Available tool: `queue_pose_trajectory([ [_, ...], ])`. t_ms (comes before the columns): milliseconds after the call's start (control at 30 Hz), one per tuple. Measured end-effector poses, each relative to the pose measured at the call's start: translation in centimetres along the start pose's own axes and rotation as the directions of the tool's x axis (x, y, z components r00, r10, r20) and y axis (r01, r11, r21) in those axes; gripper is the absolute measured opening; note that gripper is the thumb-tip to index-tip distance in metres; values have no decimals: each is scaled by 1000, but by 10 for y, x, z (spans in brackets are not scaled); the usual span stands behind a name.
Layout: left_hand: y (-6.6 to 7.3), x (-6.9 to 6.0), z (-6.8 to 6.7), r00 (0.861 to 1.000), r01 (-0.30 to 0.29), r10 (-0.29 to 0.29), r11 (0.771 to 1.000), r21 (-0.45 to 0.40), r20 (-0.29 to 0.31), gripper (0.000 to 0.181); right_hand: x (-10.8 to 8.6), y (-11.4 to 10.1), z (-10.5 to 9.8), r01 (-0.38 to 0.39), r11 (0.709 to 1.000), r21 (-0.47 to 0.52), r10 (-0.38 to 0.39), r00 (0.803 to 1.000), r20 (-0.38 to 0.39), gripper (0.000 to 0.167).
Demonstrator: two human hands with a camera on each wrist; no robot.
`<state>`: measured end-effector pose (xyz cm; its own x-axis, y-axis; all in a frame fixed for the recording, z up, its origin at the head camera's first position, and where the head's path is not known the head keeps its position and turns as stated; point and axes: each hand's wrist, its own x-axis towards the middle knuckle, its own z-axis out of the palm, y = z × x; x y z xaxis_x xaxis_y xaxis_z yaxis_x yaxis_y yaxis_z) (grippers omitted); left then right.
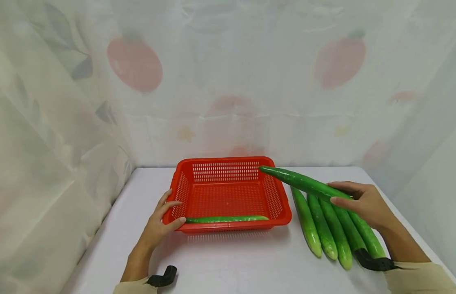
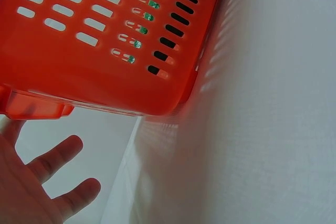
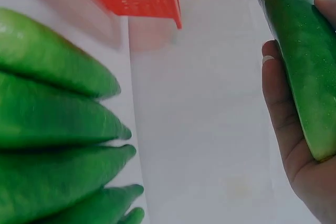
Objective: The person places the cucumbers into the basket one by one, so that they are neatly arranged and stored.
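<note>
My right hand (image 1: 367, 204) grips a long green cucumber (image 1: 305, 181) near its lower end, between thumb and fingers. Its far tip hangs over the right rim of a red plastic basket (image 1: 228, 225). In the right wrist view the fingers (image 3: 283, 114) lie along the underside of this cucumber (image 3: 310, 66). My left hand (image 1: 159, 220) rests at the basket's left front corner, thumb and one finger over the rim. The left wrist view shows two fingers (image 2: 58, 158) spread and fairly straight outside the basket wall (image 2: 105, 77). Inside, one cucumber (image 1: 228, 219) lies along the front wall.
Several cucumbers (image 1: 308, 224) lie side by side on the white table (image 1: 250, 265), right of the basket and beneath my right hand. A printed curtain (image 1: 235, 81) hangs behind the table, and another sheet (image 1: 47, 163) hangs on the left.
</note>
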<state>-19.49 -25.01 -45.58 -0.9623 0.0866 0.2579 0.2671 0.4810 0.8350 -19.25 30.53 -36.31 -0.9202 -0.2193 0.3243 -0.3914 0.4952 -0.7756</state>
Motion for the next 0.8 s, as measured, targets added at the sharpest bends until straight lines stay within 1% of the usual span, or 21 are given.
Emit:
queue_pose_trajectory([
  [133, 0, 0, 1, 1000, 0, 0, 1000, 3, 0, 53, 6, -3, 7, -9, 999, 33, 9, 1000, 12, 38],
  [267, 0, 0, 1, 1000, -6, 6, 1000, 2, -2, 52, 15, -6, 16, -28, 999, 37, 26, 999, 32, 37],
  [467, 0, 1, 0, 1000, -10, 10, 1000, -1, 4, 51, 28, -11, 32, -35, 998, 47, 32, 998, 61, 36],
  [800, 0, 0, -1, 1000, -2, 2, 1000, -6, 5, 51, 47, -16, 57, -93, 991, 99, 77, 985, 155, 35],
])
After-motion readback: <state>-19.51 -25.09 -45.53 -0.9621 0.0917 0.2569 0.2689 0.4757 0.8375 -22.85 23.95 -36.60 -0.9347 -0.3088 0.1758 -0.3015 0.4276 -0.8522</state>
